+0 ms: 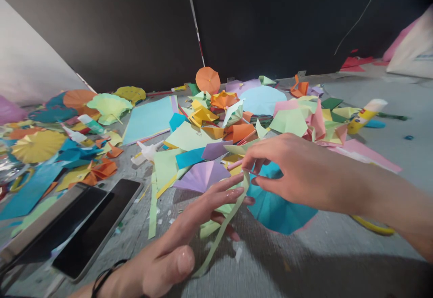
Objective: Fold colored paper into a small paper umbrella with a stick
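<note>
Right hand (291,167): one, bare, fingers bent, thumb and forefinger pinching the upper end of a paper strip.

Paper strip (221,237): one, pale green, long and narrow, plain, flat-faced with a soft bend; runs slantwise from the right fingertips, past the left fingers, down toward the grey floor (267,271); lower part slightly blurred.

Left hand (179,239): one, palm side partly showing, fingers extended and apart, thumb well clear of the strip; fingers touch the strip, though whether they clip it between them cannot be told. Whitish, glossy smear on the thumb tip. Black wristband (108,273) at the wrist.

Blue pleated disc (282,208): one, folds fanning outward, partly beneath the right hand.

Purple fan (204,175): one, pleated, just beyond the left fingers.

Phone (98,228): one, dark screen up, lying left of the left hand.

White glue bottle (149,151): one, on its side, beyond the phone.

Light blue sheets (149,120): a stack, far side of the bottle.

Orange paper umbrella (208,80): one, tilted, at the back of the heap of coloured scraps, near the dark wall (270,23).

Glue stick (365,117): one, yellow with white cap, leaning at far right.
</note>
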### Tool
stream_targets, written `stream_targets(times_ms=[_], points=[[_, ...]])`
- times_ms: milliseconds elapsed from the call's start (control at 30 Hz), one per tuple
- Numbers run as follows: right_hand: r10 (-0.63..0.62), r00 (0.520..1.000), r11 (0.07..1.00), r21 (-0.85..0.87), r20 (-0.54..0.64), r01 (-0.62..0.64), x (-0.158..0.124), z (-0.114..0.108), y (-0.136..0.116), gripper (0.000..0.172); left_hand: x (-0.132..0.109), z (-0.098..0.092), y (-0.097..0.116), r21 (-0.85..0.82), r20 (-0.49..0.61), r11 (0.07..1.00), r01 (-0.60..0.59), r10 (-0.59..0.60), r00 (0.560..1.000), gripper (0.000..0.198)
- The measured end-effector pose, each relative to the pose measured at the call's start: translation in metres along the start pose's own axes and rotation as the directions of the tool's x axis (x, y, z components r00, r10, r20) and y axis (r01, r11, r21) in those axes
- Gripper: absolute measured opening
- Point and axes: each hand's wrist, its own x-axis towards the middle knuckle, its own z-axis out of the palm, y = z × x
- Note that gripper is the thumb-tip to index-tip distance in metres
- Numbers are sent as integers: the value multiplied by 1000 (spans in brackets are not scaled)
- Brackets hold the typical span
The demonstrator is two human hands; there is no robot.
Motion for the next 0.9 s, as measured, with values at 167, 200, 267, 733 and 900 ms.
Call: stream_targets(times_ms=[167, 200, 267, 733, 900], points=[[-18, 1000, 1000, -9, 2, 18, 1, -1, -5, 11, 0, 0, -3, -41, -4, 999, -2, 2, 1000, 75], [-22, 1000, 1000, -9, 0, 22, 1, -2, -5, 10, 0, 0, -4, -53, 7, 999, -11, 12, 1000, 74], [-17, 1000, 1000, -10, -6, 17, 1, -3, -5, 11, -1, -1, -4, -53, 18, 998, -23, 24, 1000, 73], [24, 993, 976, 213, 114, -49, 10, -14, 4, 17, 5, -1, -2, 8, -34, 1000, -19, 20, 999, 75], [31, 977, 937, 334, 212, -103, 15, -16, 8, 20, 8, 4, -4, -62, -126, 998, -3, -5, 992, 74]])
